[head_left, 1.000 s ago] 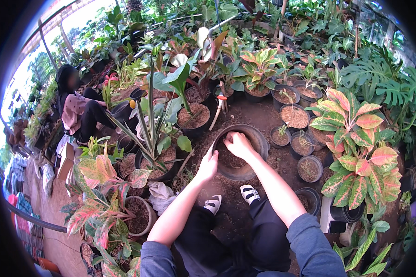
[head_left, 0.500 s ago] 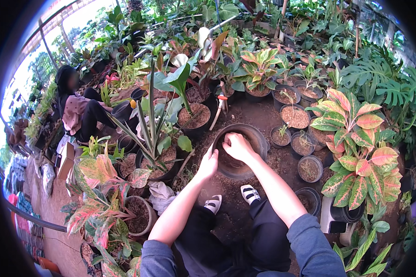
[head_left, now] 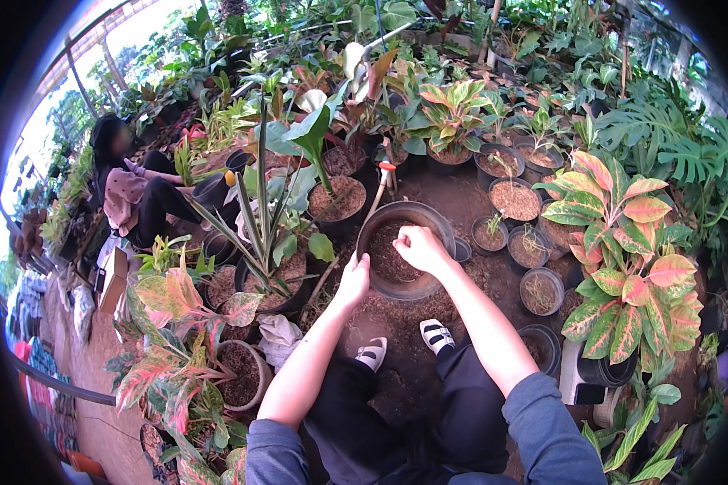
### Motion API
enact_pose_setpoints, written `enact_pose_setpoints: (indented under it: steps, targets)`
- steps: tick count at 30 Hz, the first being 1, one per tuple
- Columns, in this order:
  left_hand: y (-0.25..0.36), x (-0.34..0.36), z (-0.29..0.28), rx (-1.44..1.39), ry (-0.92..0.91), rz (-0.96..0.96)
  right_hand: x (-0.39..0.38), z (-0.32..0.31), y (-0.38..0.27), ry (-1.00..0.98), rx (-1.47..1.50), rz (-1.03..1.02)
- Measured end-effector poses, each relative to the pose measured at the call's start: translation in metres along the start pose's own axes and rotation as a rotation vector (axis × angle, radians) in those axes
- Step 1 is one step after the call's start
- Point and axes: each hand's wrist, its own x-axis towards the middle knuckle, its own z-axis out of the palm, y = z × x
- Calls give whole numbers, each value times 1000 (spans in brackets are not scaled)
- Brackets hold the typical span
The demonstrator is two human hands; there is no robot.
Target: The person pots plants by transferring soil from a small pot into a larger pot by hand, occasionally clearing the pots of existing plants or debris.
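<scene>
A round dark plant pot [head_left: 366,236], partly filled with brown soil [head_left: 387,260], stands off the ground or on it in front of my feet; which one I cannot tell. My left hand [head_left: 354,279] grips its near left rim, with the thumb over the edge. Inside the opening, my right hand [head_left: 420,249] is curled above the soil with its fingers drawn together. What those fingers hold, if anything, is hidden beneath the hand. Against the right side of the pot shows a small dark pot [head_left: 462,250].
Several small pots [head_left: 527,247] with seedlings stand to the right, near a large pink-green leafy plant [head_left: 635,259]. A red-and-white tool [head_left: 387,166] lies beyond the pot. Potted plants [head_left: 279,279] crowd the left, beside a pale cloth [head_left: 280,335]. A person [head_left: 133,190] sits farther left.
The plant pot has moved slightly away from me and left, my left hand still on its rim. More soil shows inside, and my right hand has risen a little, its fingers curled.
</scene>
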Motion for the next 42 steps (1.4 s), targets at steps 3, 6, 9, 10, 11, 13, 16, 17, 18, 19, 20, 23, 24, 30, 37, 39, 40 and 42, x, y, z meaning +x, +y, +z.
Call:
enact_pose_setpoints:
  steps: [3,6,9,10,11,13,16,17,18,19,20,23,24,30,37,39,40,42]
  targets:
    - [-4,8,-9,-34,3,3,8,-8,4,111,60,19]
    - [-6,8,-4,-21,43,22,8,-5,10,63,311,136]
    - [-10,12,-3,49,48,118,6,2,10,-127,561,212]
    - [-17,19,-8,108,43,222,7,8,8,-205,630,209]
    - [-26,25,-14,142,38,259,8,15,6,-342,584,225]
    - [-27,23,-6,176,10,252,6,24,10,-440,429,279]
    - [-32,26,-9,147,-3,197,9,26,5,-401,417,221]
    - [-35,27,-13,141,12,212,11,27,0,-370,473,198]
    - [-30,25,-7,128,9,228,11,24,5,-282,512,202]
    - [-26,22,-2,107,1,183,14,24,14,-226,468,198]
    - [-22,18,3,86,-6,137,15,23,20,-171,425,194]
    - [-12,9,4,98,12,35,15,22,19,-180,624,275]
    - [-10,7,5,109,21,9,15,21,17,-131,720,285]
    - [-6,0,10,97,6,40,17,19,22,-46,1212,383]
    - [-5,1,11,1,-33,-13,15,23,18,65,1223,443]
    - [-6,1,8,-43,-30,-37,13,22,12,25,1252,450]
    - [-7,1,8,-31,-24,-15,12,23,9,12,1241,443]
    - [-8,2,9,-6,-14,29,11,24,10,10,1228,455]
